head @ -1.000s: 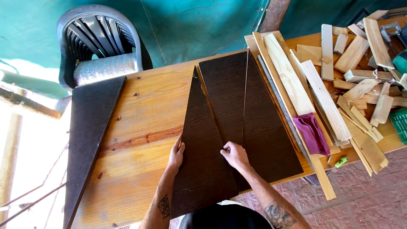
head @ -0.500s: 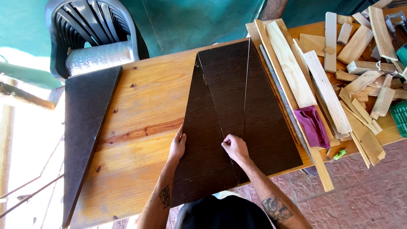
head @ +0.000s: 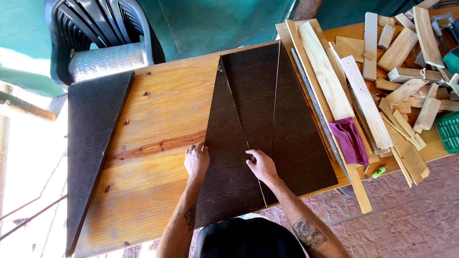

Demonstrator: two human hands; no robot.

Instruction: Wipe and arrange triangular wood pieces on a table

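Both hands (head: 197, 161) (head: 260, 166) flat, dark panels (head: 253, 95) beneath

This is an informal woodworking spot, set up outdoors or under a cover rather than in a fitted shop. A knotty pine table (head: 153, 124) serves as the bench, standing on reddish brick paving (head: 406, 215) with strong sunlight falling along one side. Dark wood-grain panels (head: 258, 129) cut into triangles lie across it. At the far end sits a heap of pale timber offcuts and slats (head: 382, 81), with a long metal rod (head: 313, 102) and a purple rag (head: 350, 141) among them. A green tarpaulin (head: 215, 21) hangs behind, and stacked dark plastic chairs (head: 100, 33) stand beside the table.
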